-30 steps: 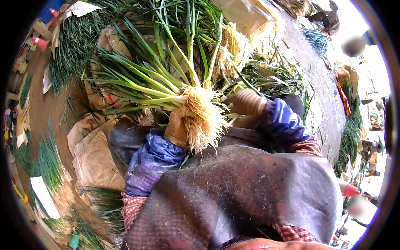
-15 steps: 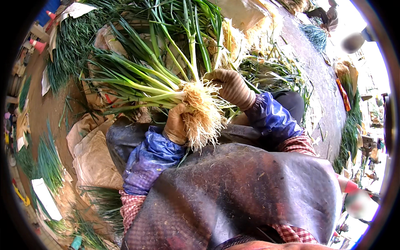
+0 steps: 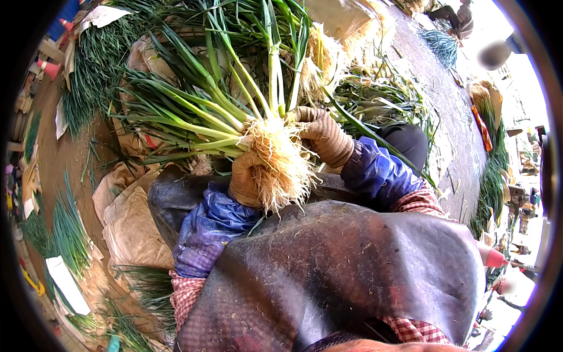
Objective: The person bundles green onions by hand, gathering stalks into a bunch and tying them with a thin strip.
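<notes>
A bunch of green onions [image 3: 220,126] fans out away from me, green leaves up and to the left, with pale stringy roots [image 3: 281,170] hanging toward my lap. My left hand [image 3: 245,179], in a tan glove, is closed around the bunch near its root end; the roots hide part of its fingers. On the bunch's right side my right hand [image 3: 324,135], in a striped brownish glove, has curled fingers against the base of an upright stalk. A long loose green leaf [image 3: 384,144] slants past that hand and across my blue right sleeve.
More green onions with roots [image 3: 321,61] lie beyond my hands. Loose trimmed leaves [image 3: 381,97] are heaped at the right. Brown sacking [image 3: 138,226] and dark green bundles [image 3: 97,67] lie to the left. A dark apron [image 3: 328,264] covers my lap. Orange cones [image 3: 49,68] stand farther off.
The bunch has shifted slightly left in my left hand. My right hand stays by the stalks, moved slightly lower. A long leaf now slants down over my right forearm, where only a short piece showed before.
</notes>
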